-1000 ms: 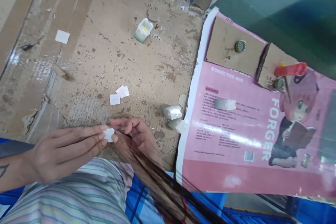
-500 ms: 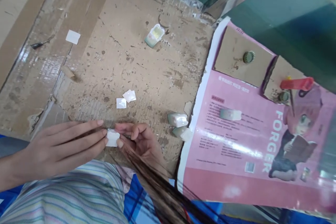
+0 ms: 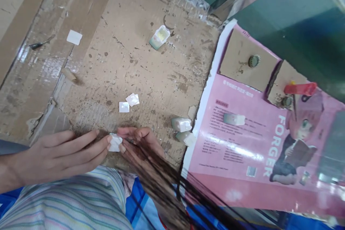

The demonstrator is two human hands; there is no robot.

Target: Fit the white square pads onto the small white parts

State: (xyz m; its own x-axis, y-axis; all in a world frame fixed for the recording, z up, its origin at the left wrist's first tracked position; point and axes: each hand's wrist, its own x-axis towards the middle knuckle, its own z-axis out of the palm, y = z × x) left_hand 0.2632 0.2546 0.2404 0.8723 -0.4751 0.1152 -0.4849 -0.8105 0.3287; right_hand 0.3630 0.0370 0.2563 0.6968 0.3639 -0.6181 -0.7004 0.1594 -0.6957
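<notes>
A small white block-like piece sits between my two hands, low over the front of the cardboard surface. My left hand reaches in with long, nearly straight fingers, and its fingertips press the piece's left end; the thumb is hidden. From the other side my right hand pinches the piece's right edge with the thumb, its other fingers curled. Strands of hair cover part of this hand and forearm. Just beyond lie two small white squares, one flat and one tilted against it.
A pale green and white piece lies farther back on the cardboard. Two similar pieces are at right, another on the pink printed sheet. A white square, bottle caps and a red tool lie around.
My left fingers have spread a little, the upper ones drawing back from the white piece. The piece has tilted slightly between my hands. The view has shifted a little.
</notes>
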